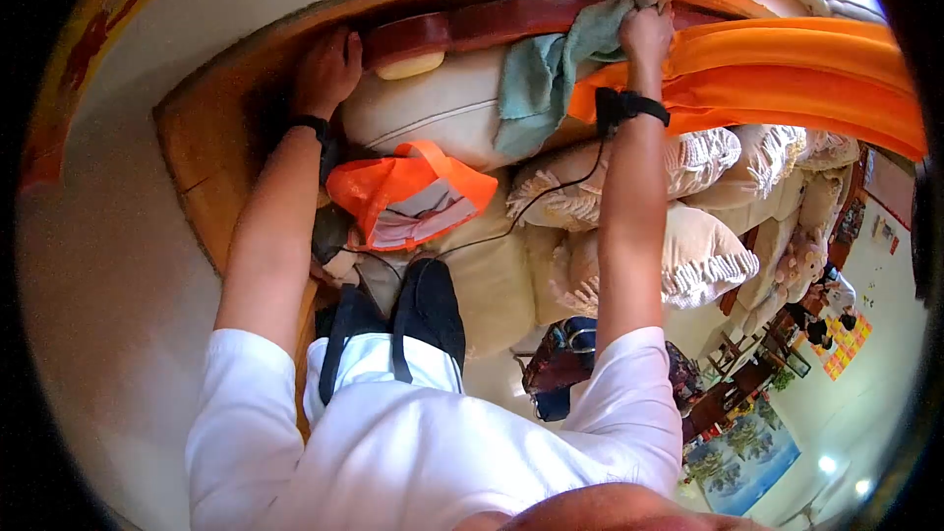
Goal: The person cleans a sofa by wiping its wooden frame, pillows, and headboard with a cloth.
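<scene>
My right hand (647,34) grips one end of a grey-green cloth (531,84) at the dark red wooden top rail (492,18) of a sofa. The rest of the cloth drapes down over the cream sofa back (423,108). At the rail's left end, my left hand (329,69) rests with its fingers laid against the wood, holding nothing that I can see. Below it an orange bag (408,197) with a pale lining lies on the sofa. Black bands circle both wrists, and a thin dark cable hangs from the right one.
Orange curtain fabric (787,69) hangs right beside my right hand. Fringed cream cushions (688,246) are piled on the sofa to the right. A wooden panel (206,157) stands at the left. Farther off are people, furniture and a landscape picture (752,457).
</scene>
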Tool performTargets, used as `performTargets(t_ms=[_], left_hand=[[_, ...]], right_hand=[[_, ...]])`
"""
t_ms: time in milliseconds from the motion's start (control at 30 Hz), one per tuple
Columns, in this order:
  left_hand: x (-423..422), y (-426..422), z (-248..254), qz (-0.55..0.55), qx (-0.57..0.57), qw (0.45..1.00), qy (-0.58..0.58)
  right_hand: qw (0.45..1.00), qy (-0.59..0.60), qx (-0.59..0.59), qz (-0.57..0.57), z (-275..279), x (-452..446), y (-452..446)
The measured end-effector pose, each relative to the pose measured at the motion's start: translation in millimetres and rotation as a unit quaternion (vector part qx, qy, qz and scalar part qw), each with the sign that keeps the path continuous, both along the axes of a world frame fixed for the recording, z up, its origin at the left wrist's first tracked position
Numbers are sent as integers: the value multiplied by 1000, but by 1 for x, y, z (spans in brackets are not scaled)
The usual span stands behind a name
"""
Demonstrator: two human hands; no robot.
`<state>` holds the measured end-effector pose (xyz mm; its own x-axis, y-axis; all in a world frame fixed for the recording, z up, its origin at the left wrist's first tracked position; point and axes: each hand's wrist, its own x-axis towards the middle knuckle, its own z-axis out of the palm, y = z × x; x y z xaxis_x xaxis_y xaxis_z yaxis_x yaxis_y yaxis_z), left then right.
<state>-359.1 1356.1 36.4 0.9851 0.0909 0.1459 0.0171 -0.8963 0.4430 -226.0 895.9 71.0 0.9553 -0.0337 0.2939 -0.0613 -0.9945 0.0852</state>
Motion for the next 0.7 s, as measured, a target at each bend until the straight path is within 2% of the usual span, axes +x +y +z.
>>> performTargets(t_ms=[67,133,200,267,333,400,467,500,533,600,667,700], left_hand=[[0,2,3,-13,9,1000,13],[1,4,-3,-19,-1,1000,8],[-4,1,4,-18,-7,1000,-16],[3,0,7,-17,-17,998,-54],[-1,1,-1,-13,12,999,-27],[-3,1,2,-13,-8,999,-44],[-9,1,2,-6,-31,998,-55],[-8,2,3,-12,-32,999,-28],[-4,5,4,-19,-30,999,-3],[0,7,8,-24,-66,997,22],[-2,10,20,-13,-97,994,42],[0,11,26,-19,-83,994,71]], right_hand=[[1000,-6,6,-7,18,-19,37],[994,107,-3,38,35,-44,76],[984,111,-101,100,39,-65,111],[990,-27,-110,90,17,-85,149],[970,179,-3,163,43,-111,197],[967,178,82,165,38,-134,248],[980,13,131,152,1,-145,276],[971,24,194,140,5,-144,279],[972,24,186,144,9,-142,276],[970,135,162,121,26,-147,260],[991,53,-31,116,6,-142,224],[990,27,-92,99,22,-140,219]])
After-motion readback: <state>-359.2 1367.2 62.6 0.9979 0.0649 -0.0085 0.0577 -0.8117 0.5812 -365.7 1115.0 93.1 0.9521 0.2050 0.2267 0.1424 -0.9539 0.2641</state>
